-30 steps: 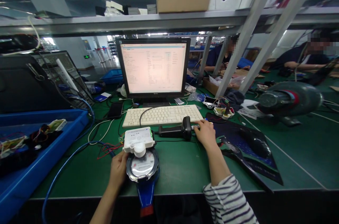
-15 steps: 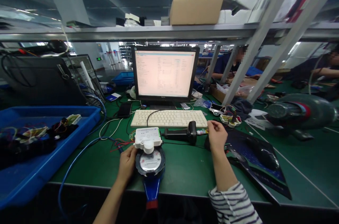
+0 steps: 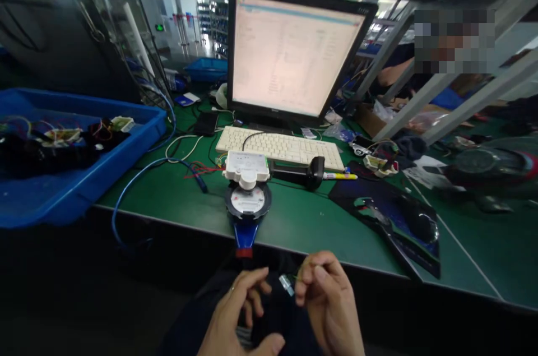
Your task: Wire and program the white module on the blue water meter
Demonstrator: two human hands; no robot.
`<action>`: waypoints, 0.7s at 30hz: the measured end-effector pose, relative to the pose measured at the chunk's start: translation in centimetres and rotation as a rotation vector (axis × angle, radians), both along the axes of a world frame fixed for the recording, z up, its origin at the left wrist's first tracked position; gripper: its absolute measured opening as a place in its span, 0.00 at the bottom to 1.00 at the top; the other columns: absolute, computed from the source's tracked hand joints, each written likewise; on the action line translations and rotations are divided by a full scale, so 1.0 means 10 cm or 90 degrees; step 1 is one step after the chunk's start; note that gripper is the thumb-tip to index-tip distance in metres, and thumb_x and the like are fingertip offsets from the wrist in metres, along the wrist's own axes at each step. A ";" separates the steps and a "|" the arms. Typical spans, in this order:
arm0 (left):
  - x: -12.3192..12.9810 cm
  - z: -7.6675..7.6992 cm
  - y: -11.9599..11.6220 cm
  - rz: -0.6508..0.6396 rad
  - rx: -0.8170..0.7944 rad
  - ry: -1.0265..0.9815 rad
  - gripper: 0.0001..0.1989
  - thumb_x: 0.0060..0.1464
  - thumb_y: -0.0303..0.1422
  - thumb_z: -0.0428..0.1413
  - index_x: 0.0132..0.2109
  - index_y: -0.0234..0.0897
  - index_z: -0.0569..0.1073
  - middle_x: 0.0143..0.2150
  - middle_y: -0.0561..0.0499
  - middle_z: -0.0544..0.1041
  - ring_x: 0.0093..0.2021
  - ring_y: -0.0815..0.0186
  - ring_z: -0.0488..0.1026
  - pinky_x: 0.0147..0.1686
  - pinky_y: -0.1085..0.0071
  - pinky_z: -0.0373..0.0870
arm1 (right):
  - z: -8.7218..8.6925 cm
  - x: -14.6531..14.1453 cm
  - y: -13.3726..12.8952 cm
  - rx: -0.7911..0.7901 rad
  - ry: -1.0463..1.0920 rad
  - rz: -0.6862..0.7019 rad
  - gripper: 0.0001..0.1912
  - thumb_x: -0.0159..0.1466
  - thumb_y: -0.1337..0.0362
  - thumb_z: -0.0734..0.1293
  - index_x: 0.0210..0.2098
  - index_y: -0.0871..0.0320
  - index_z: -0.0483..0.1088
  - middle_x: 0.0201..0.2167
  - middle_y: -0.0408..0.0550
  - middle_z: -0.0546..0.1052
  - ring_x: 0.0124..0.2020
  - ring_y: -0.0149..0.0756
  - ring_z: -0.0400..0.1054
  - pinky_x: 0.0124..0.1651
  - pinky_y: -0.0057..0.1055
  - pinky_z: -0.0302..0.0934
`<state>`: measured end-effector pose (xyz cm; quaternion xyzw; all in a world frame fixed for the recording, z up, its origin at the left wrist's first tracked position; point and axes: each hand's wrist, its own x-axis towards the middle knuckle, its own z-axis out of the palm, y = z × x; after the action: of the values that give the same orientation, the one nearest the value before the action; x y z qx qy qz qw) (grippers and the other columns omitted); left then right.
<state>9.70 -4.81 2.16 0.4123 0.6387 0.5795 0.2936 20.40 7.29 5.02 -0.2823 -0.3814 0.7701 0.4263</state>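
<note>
My left hand [image 3: 239, 311] is over my lap, below the table edge, its fingers apart and curved with nothing in them. Beside it, my right hand [image 3: 325, 300] pinches a thin wire; a small silvery-blue piece [image 3: 286, 285] hangs from it between the two hands. I cannot make out exactly what that piece is. On the green table in front stands a round water meter [image 3: 247, 200] with a blue body [image 3: 246, 232]. A white plastic box [image 3: 247, 166] rests at its top, with red wires [image 3: 204, 169] running off to the left.
A black handheld scanner [image 3: 300, 174] and a yellow-white marker [image 3: 340, 176] lie before the keyboard [image 3: 281, 146] and monitor [image 3: 294, 53]. To the left sits a blue tray [image 3: 138, 120] of wired parts; a dark glossy bag [image 3: 395, 216] lies right. Another person sits behind the shelf posts.
Both hands have come down toward my lap, the left off the meter and white box, the right away from the marker. My view has tilted down. The small piece now shows at my right hand.
</note>
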 end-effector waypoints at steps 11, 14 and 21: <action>0.01 -0.01 0.14 0.047 -0.102 0.057 0.11 0.43 0.26 0.56 0.37 0.38 0.75 0.29 0.52 0.76 0.27 0.68 0.71 0.29 0.74 0.69 | -0.38 0.13 -0.27 -0.066 -0.045 0.067 0.08 0.57 0.60 0.70 0.27 0.56 0.71 0.22 0.42 0.71 0.25 0.29 0.66 0.28 0.22 0.63; -0.03 -0.03 0.13 0.061 -0.088 0.088 0.11 0.42 0.25 0.56 0.37 0.37 0.75 0.32 0.51 0.76 0.30 0.67 0.72 0.31 0.73 0.69 | -0.42 0.12 -0.26 -0.064 -0.064 0.056 0.08 0.57 0.59 0.71 0.26 0.56 0.71 0.23 0.41 0.71 0.28 0.29 0.66 0.32 0.23 0.63; -0.02 0.00 0.12 0.057 -0.112 0.050 0.11 0.40 0.25 0.56 0.35 0.37 0.75 0.28 0.52 0.76 0.28 0.67 0.71 0.30 0.73 0.69 | -0.48 0.13 -0.26 -0.019 -0.134 0.022 0.09 0.54 0.57 0.72 0.26 0.56 0.73 0.22 0.41 0.71 0.25 0.28 0.65 0.31 0.22 0.61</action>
<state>9.47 -3.56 2.18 0.3783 0.7157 0.5175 0.2772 21.69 4.65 0.25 -0.3617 -0.4173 0.7490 0.3661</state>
